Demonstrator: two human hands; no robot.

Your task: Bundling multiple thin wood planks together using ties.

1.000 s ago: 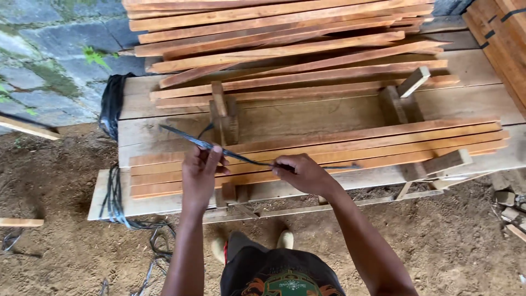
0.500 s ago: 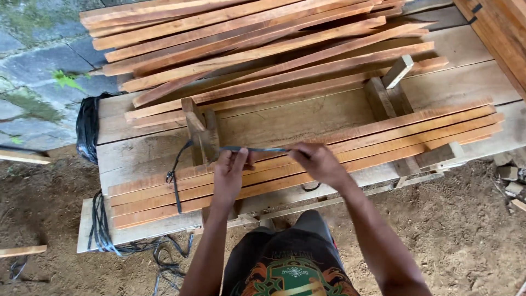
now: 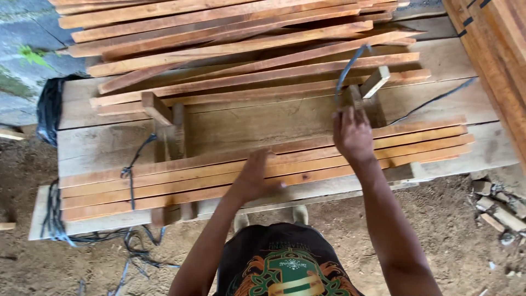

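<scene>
The right hand [image 3: 353, 133] is up at the right-hand wooden jig [image 3: 368, 90], fingers closed around a dark strap [image 3: 346, 68] that rises from the fist and curls over above the slats; a second dark line runs off to the right across the table [image 3: 466, 107], probably the same strap's other end, though the join is hidden by the hand. The left hand [image 3: 256, 175] hangs just over the bundle of slats [image 3: 307, 161], blurred, fingers loosely spread and holding nothing that can be made out. The bundle lies lengthwise along the front of the table, between the right jig and a matching left jig [image 3: 164, 123], where another strap [image 3: 130, 172] already drapes down over the slats' front edge. More straps [image 3: 82, 238] trail off the table's left end to the dirt floor, and a loose pile of slats [image 3: 230, 44] sits at the back. Judging by its curl, the strap is thin, light and springy: it bends easily but wants to straighten, so it is best pinched close to where it crosses the wood, not at the free end, which would whip about. It looks smooth, so a firm wrap round the fingers would help against slipping. The slats look stiff, dry and light singly; together they would shift sideways unless pressed down flat near the jig.
</scene>
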